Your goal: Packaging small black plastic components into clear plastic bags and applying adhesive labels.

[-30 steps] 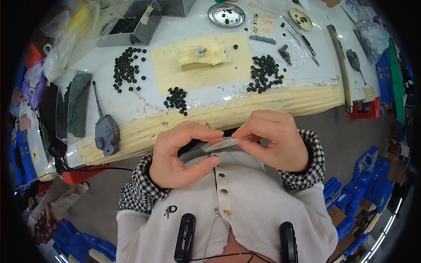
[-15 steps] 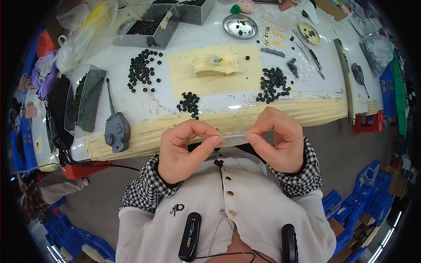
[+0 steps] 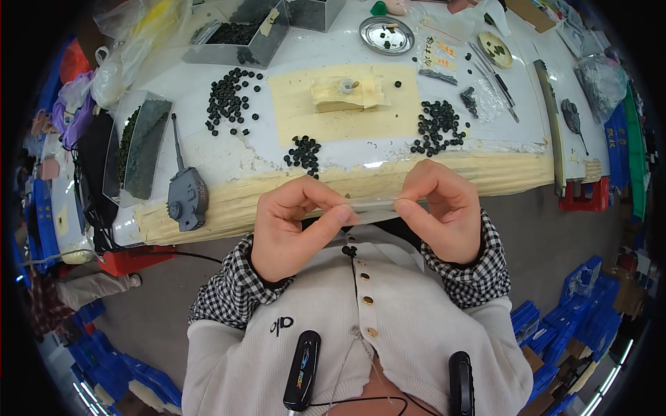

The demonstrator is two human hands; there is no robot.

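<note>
A clear plastic strip or film is stretched between my two hands at the table's near edge. My left hand pinches one end between thumb and forefinger. The other end is pinched the same way by my right hand. Just beyond my hands lie small black wheel-like parts: a small heap in the middle, a larger one at right and another at left. A block wrapped in cream tape sits on a cream sheet, with a small round piece on top.
At left are a grey model tank turret and a clear tray of green parts. Farther off stand a clear bin of black parts and a round metal dish. Tweezers and pens lie at right near another turret.
The table shifts slightly up and right in the picture. Both hands keep their pinch, and the clear strip between them appears thinner.
</note>
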